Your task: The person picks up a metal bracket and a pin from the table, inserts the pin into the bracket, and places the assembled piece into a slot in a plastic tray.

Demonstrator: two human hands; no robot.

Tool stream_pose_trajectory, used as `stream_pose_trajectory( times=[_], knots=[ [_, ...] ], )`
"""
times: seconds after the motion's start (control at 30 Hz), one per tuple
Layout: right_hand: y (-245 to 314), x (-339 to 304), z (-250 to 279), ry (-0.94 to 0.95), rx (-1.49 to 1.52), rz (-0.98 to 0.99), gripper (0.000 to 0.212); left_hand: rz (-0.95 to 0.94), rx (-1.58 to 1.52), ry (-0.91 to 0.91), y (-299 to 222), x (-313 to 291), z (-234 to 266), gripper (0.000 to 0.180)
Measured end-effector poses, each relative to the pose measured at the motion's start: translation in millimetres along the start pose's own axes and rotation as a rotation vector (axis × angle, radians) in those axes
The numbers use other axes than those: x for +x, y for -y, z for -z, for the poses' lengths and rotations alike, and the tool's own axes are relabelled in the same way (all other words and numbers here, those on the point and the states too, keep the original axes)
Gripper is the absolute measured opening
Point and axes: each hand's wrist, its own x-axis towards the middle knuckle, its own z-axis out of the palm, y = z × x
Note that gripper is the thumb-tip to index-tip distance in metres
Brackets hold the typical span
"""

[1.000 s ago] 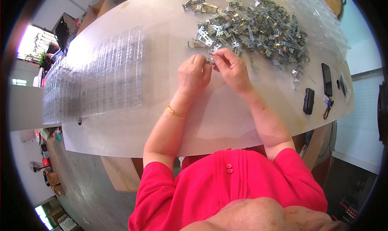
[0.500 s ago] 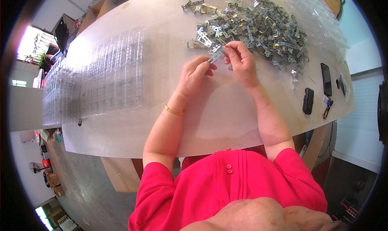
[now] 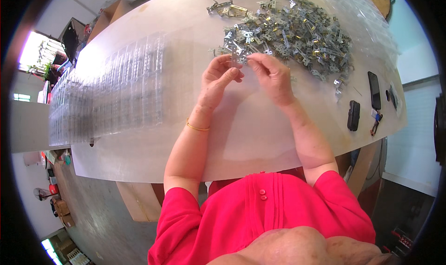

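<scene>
My left hand [image 3: 216,83] holds a small flat metal bracket [image 3: 235,61] with holes in it, pinched between thumb and fingers above the table. My right hand [image 3: 273,79] has its thumb and forefinger pressed together at the bracket's right side; the fingers partly hide that end. Just beyond both hands spreads a large heap of similar metal brackets [image 3: 297,35], silvery with some brass-coloured parts. A few brackets [image 3: 227,9] lie loosely at the heap's far left.
Clear plastic trays [image 3: 125,79] with many compartments lie stacked on the left of the pale table [image 3: 241,144]. Clear plastic wrapping [image 3: 364,23] is at the far right. A phone [image 3: 374,89], a black case [image 3: 354,116] and keys [image 3: 376,125] lie near the right edge.
The bracket has shifted slightly left and turned from slanting to more upright. My right hand has moved a little left and lower, and my left hand has turned with its fingers raised.
</scene>
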Motion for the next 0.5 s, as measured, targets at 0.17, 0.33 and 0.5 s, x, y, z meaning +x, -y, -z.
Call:
stream_pose_trajectory(
  times=[0.17, 0.33, 0.5],
  knots=[
    [-1.7, -3.9, -7.6, 0.009, -0.056, 0.087, 0.011, -0.023, 0.036, -0.012, 2.0, 1.8, -0.7, 0.038],
    [1.8, -4.9, -9.0, 0.002, -0.096, 0.094, 0.010, -0.022, 0.064, -0.017, 5.1, 1.4, 1.7, 0.038],
    [3.3, -6.3, -6.4, 0.083, -0.186, 0.204, 0.009, -0.056, 0.094, -0.009, 7.7, 1.6, 1.1, 0.043]
  ],
)
